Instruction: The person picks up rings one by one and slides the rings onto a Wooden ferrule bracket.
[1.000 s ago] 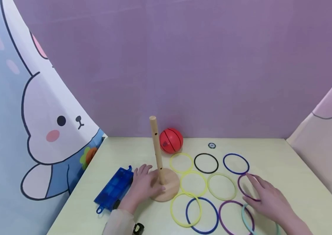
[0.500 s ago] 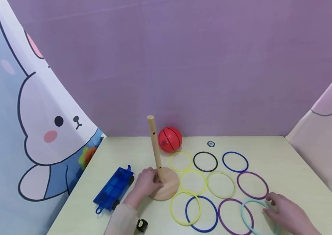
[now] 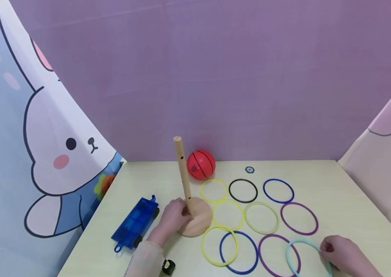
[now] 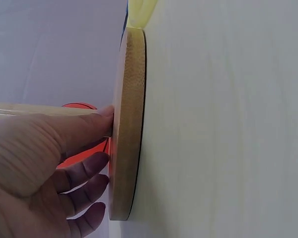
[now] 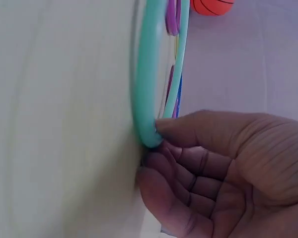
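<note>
A wooden stand with an upright peg (image 3: pixel 183 169) and a round base (image 3: pixel 201 221) stands left of the rings. My left hand (image 3: pixel 172 218) grips the foot of the peg; the left wrist view shows the thumb (image 4: pixel 84 126) against it, low by the base. At the front right, my right hand (image 3: pixel 342 252) pinches the edge of a mint-green ring (image 3: pixel 303 241). In the right wrist view the thumb lies on this ring (image 5: pixel 146 74), the other fingers curl at its outer side. The ring overlaps a purple ring (image 3: pixel 259 252) on its left.
Several yellow, blue, black and purple rings lie flat between the hands, including a black ring (image 3: pixel 243 179) and another purple ring (image 3: pixel 282 217). A red ball (image 3: pixel 201 164) and a small round disc (image 3: pixel 249 169) are behind. A blue toy trailer (image 3: pixel 134 223) sits at left.
My right hand has moved from the upper purple ring toward the front and now pinches the mint-green ring. The left hand's fingers have drawn in around the peg's foot.
</note>
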